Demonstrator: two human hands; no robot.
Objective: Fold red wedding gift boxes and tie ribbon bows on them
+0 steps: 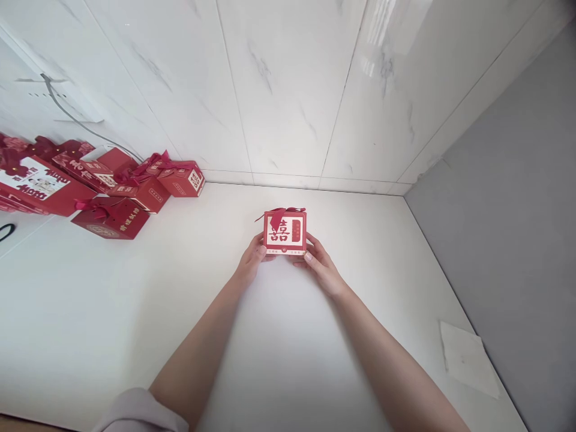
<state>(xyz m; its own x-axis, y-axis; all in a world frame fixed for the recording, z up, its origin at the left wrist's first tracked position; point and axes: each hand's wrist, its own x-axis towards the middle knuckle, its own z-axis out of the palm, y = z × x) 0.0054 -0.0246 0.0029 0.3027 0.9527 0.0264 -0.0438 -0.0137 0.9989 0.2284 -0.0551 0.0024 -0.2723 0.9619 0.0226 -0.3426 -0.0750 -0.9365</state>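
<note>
A small red and white gift box (285, 233) with a red ribbon bow (288, 211) on top is held between my two hands, its printed face towards me. My left hand (252, 259) grips the lower left side, thumb on the front corner. At the lower right, my right hand (323, 264) does the same, with its other fingers reaching behind and under the box. Whether the box's base touches the white table (288, 336) I cannot tell.
Several red gift boxes with ribbons (112, 217) are grouped at the far left by the marbled tile wall (288, 90). A grey cable (85, 127) runs down behind them. Near the grey panel (508, 180) on the right lies a white sheet (468, 358).
</note>
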